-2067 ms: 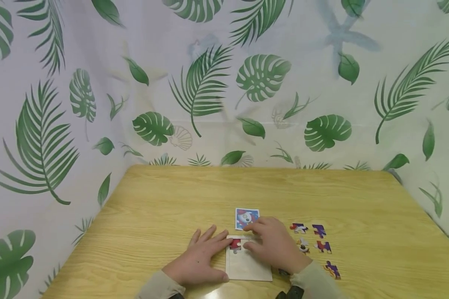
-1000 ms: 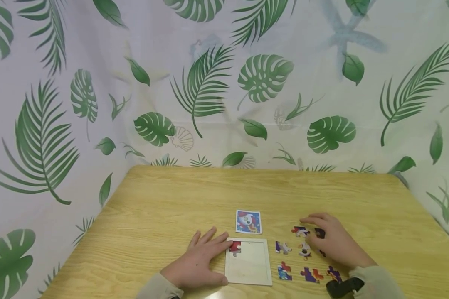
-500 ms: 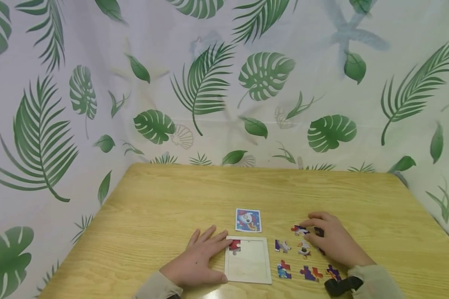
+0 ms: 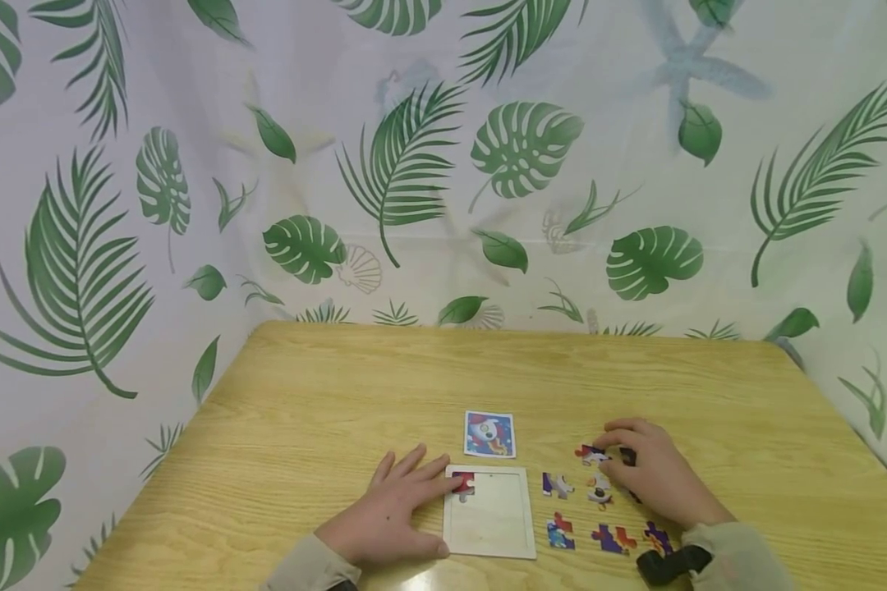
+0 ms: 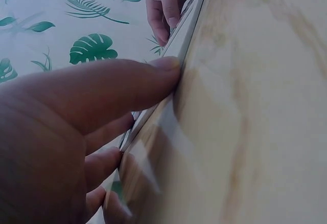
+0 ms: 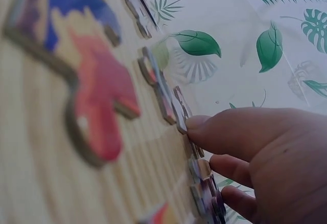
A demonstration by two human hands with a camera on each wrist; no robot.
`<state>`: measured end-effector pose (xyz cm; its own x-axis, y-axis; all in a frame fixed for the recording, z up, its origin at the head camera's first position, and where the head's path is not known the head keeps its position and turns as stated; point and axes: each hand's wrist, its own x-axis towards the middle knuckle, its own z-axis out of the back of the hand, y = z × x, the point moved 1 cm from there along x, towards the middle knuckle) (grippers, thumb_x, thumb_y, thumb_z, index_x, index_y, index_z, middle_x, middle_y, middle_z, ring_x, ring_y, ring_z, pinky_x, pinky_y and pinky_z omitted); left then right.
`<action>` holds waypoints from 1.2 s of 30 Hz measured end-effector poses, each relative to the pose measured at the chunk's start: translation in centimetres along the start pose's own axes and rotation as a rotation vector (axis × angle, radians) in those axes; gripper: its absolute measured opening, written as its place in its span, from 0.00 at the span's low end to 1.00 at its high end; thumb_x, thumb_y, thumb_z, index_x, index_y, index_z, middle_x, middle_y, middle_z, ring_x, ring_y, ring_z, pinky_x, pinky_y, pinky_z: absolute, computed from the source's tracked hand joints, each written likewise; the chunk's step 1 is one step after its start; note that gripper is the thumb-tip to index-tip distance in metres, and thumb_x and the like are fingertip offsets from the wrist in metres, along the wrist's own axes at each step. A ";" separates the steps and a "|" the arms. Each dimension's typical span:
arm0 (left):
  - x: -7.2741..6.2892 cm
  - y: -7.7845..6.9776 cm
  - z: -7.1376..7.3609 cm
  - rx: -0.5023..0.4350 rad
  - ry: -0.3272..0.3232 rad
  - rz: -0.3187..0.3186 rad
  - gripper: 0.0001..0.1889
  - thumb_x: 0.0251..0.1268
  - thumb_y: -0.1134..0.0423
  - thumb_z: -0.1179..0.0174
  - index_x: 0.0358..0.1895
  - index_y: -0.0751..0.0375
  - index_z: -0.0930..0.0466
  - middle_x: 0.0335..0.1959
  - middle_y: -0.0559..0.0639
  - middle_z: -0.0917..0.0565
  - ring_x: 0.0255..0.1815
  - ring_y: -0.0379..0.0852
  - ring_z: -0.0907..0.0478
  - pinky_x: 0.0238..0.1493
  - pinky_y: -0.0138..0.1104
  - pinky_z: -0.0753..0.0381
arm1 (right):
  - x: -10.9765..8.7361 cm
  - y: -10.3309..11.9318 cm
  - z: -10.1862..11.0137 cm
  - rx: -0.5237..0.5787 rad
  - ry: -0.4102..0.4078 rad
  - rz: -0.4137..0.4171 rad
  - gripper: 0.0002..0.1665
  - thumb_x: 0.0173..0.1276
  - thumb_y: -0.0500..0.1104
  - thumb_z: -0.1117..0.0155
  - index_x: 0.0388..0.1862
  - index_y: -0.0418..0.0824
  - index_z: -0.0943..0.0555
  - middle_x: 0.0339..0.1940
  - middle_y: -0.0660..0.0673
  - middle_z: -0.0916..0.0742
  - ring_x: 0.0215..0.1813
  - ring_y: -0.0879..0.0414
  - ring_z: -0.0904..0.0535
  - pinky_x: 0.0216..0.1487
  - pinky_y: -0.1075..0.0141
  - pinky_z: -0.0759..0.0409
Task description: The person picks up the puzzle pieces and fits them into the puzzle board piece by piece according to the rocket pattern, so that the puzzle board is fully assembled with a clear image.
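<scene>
Pinching a red, white and purple jigsaw piece (image 4: pixel 592 453) on the desk (image 4: pixel 355 394), right of the pale tray (image 4: pixel 497 525), the right hand (image 4: pixel 654 472) has a narrow grip; the left hand (image 4: pixel 399 509), spread wide, touches the tray's left side.

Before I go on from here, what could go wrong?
Two risks, as I judge it. The right hand is at the red, white and purple piece, and the black-dotted piece lies close by, so a pinch might nudge that neighbour. The left hand reaches over the left edge of the tray to the red piece in the far left corner; a sideways push could shift the tray or unseat that piece.
</scene>
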<state>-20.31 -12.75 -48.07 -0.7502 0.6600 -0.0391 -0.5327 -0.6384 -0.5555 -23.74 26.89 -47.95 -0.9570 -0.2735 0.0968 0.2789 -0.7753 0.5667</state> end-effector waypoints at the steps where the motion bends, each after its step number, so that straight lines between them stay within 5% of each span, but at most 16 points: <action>1: 0.0 0.0 0.0 -0.002 0.000 -0.001 0.44 0.57 0.40 0.32 0.79 0.34 0.39 0.81 0.45 0.43 0.83 0.57 0.61 0.75 0.63 0.70 | 0.0 0.0 0.0 0.000 0.000 -0.001 0.15 0.72 0.47 0.33 0.55 0.44 0.15 0.65 0.35 0.23 0.66 0.31 0.31 0.58 0.34 0.28; 15: -0.1 0.1 0.0 0.014 0.000 -0.017 0.43 0.59 0.39 0.33 0.79 0.36 0.39 0.81 0.46 0.43 0.82 0.59 0.61 0.74 0.65 0.69 | 0.2 1.6 -0.3 0.013 -0.016 -0.015 0.18 0.72 0.53 0.34 0.56 0.47 0.15 0.64 0.41 0.21 0.67 0.36 0.30 0.62 0.35 0.30; 36: 0.1 0.0 0.1 0.035 0.033 0.018 0.44 0.59 0.36 0.35 0.80 0.37 0.40 0.81 0.43 0.45 0.83 0.55 0.63 0.75 0.63 0.69 | 2.6 9.5 -6.2 -0.014 0.037 0.200 0.09 0.67 0.45 0.28 0.45 0.53 0.13 0.57 0.51 0.19 0.62 0.48 0.26 0.64 0.44 0.27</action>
<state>-20.43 -12.69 -48.00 -0.7471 0.6603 -0.0764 -0.5330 -0.6637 -0.5248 -23.12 15.25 -47.38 -0.8791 -0.4429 0.1759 0.4640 -0.7111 0.5282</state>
